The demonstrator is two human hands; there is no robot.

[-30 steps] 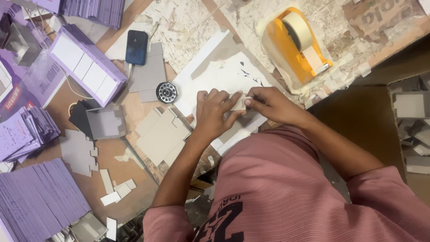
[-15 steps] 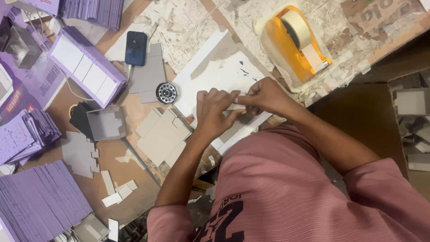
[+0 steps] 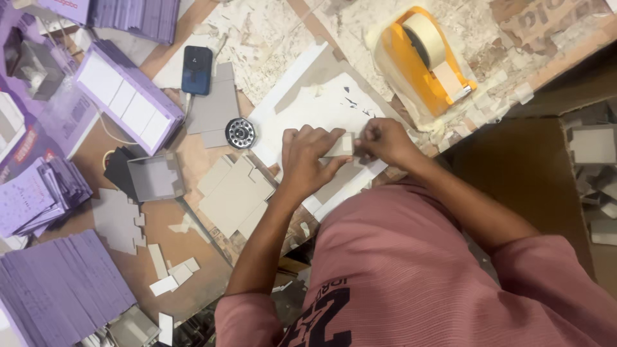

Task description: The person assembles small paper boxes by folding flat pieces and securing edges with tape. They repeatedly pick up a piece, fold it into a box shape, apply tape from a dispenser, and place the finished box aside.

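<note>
Two hands, left hand (image 3: 312, 160) and right hand (image 3: 384, 141), pinch one small grey folded card piece (image 3: 340, 145) near one orange tape dispenser (image 3: 427, 61).

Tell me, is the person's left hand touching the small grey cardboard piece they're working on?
Touching. The head view shows the left hand with its fingers wrapped over the small grey cardboard piece, no gap between them, while the right hand pinches its other end.

Dim, warm, even indoor light, soft shadows, slight overall blur, no harsh glare.
</note>
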